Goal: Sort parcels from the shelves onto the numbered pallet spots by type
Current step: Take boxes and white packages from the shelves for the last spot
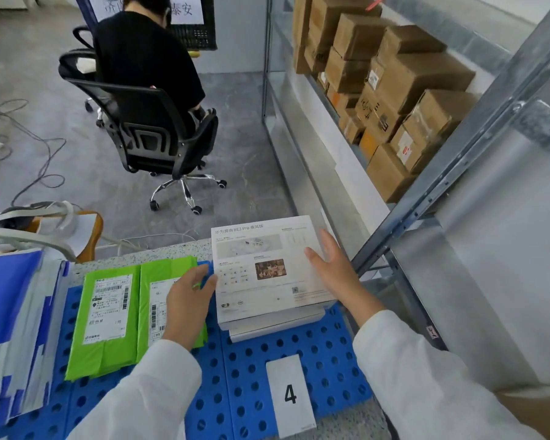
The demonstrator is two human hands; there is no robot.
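Note:
A white printed box tops a short stack of white boxes on the blue perforated pallet, above a card marked 4. My left hand grips the top box's left edge. My right hand lies flat on its right edge, fingers spread. Two green mailer bags with shipping labels lie to the left on the pallet; my left wrist covers part of the nearer one. Blue and white mailers are piled at the far left.
A metal shelf rack on the right holds several brown cardboard boxes. A person in black sits on a black office chair ahead. Cables trail on the grey floor at left. A wooden stool with white gear stands beyond the pallet.

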